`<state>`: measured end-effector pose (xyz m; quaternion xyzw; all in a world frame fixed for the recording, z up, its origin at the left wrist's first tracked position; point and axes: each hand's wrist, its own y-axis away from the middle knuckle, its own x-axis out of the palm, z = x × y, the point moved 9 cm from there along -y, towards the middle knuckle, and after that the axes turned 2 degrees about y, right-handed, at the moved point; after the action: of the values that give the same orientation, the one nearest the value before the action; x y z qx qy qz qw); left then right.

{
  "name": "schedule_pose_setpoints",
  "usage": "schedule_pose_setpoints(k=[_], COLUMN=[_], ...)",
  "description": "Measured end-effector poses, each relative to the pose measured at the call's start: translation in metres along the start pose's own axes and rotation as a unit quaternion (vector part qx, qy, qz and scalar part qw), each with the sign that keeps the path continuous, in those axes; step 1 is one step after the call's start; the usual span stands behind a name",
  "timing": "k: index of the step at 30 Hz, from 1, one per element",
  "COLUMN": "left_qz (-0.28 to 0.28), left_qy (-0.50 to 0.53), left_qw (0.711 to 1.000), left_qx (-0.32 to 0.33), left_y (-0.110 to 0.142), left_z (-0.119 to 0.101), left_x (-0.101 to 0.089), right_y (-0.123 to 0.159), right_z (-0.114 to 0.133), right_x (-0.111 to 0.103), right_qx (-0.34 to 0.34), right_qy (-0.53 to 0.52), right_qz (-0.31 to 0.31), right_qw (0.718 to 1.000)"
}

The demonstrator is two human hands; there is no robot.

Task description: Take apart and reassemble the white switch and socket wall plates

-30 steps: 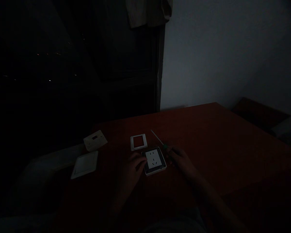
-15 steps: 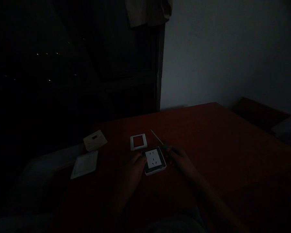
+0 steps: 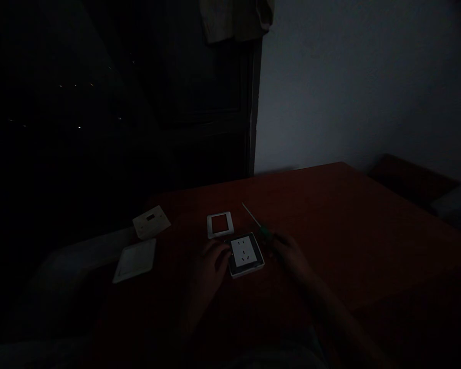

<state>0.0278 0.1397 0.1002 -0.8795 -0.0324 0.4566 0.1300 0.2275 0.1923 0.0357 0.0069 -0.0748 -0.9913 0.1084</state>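
Note:
A wall socket (image 3: 243, 252) with a white face, a dark surround and a white edge lies on the red-brown table. My left hand (image 3: 214, 260) is at its left side, thumb and fingertips pinched together over the dark surround. A tiny bright spot shows by those fingertips, but what they hold is too small and dark to make out. In my right hand (image 3: 290, 255), just right of the socket, is a screwdriver (image 3: 266, 231) with a green handle. Its thin shaft points up and left, away from the socket. A white square frame (image 3: 220, 224) lies just behind the socket.
On the left of the table (image 3: 311, 200) lie a pale plate with a small rectangular slot (image 3: 151, 222) and a white square panel (image 3: 134, 260). A dark window (image 3: 138, 102) stands behind, with a pale wall (image 3: 349, 87) to its right. The scene is very dim.
The screwdriver has shifted slightly right, showing more of its green handle. My left fingertips have drawn a little left on the socket's edge. The plates and frame stay put.

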Motion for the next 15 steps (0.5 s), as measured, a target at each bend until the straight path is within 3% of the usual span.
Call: schedule_pose_setpoints(k=[3,8,11,15], left_qz=[-0.023,0.043,0.089,0.089], left_qy=[0.051,0.106,0.093,0.095], left_qw=[0.998,0.993,0.991,0.991], left_qx=[-0.019,-0.03,-0.02,-0.027], left_y=[0.002,0.008,0.011,0.01], left_z=[0.005,0.013,0.014,0.012], left_x=[-0.003,0.016,0.029,0.029], right_y=[0.003,0.018,0.02,0.022], right_z=[0.017,0.104,0.145,0.183], right_x=[-0.01,-0.015,-0.017,-0.008], right_qx=[-0.031,-0.223,-0.244,-0.289], right_qy=[0.044,0.246,0.261,0.267], right_qz=[-0.003,0.021,0.005,-0.009], right_qw=[0.999,0.943,0.934,0.919])
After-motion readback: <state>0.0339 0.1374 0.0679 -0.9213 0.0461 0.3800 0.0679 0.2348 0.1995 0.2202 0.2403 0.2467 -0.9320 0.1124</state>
